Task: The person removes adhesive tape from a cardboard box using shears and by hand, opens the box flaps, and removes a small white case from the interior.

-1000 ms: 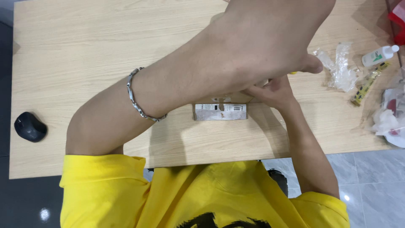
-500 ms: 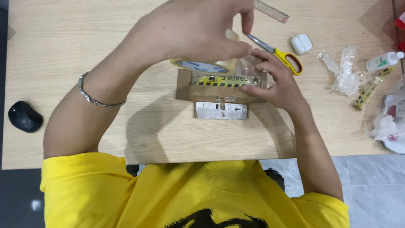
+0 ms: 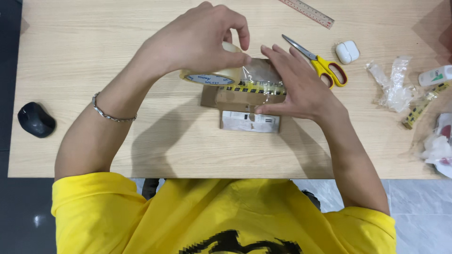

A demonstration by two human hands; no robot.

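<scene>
A small brown cardboard box [image 3: 235, 98] with a yellow-and-black striped strip and a white label on its near side lies on the wooden table [image 3: 94, 56]. My left hand [image 3: 197, 40] grips a roll of clear packing tape [image 3: 212, 75] just above the box's left end. A stretch of clear tape runs from the roll to the right over the box top. My right hand [image 3: 296, 87] lies flat on the box's right end, fingers spread, pressing the tape down.
Yellow-handled scissors [image 3: 325, 63], a white earbud case [image 3: 347, 51] and a ruler [image 3: 308, 11] lie at the back right. Crumpled clear plastic [image 3: 393, 84], a small white bottle [image 3: 435, 75] and wrappers sit at the right edge. A black mouse [image 3: 35, 120] rests far left.
My left arm, which covered the box a second ago, has drawn back left with the tape roll, exposing the box. My right hand has settled flat onto the box's right end.
</scene>
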